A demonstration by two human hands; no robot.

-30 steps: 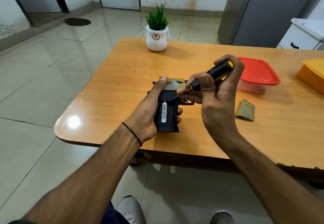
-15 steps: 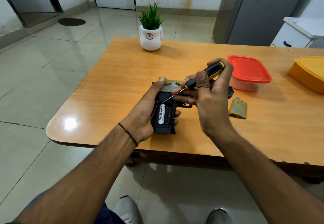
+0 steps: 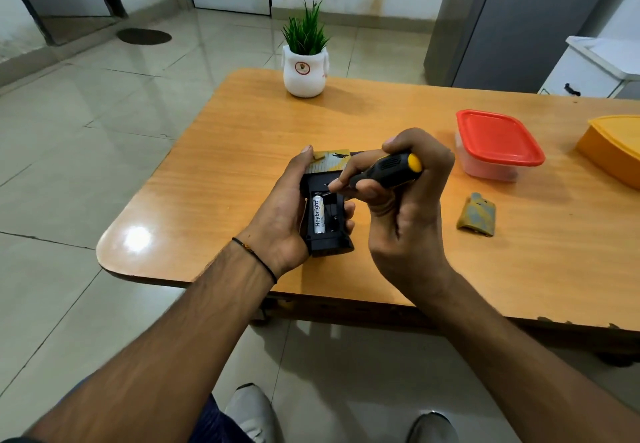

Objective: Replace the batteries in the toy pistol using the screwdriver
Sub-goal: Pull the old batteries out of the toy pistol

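Near the table's near edge the pistol lies with its black grip running front to back, butt toward the person. Its open compartment shows one silver battery lengthwise. The left hand curls around the grip. The right hand clutches the screwdriver, tip at the battery's far end.

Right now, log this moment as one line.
left hand holds black toy pistol | right hand grips black-and-yellow screwdriver | tip at silver battery
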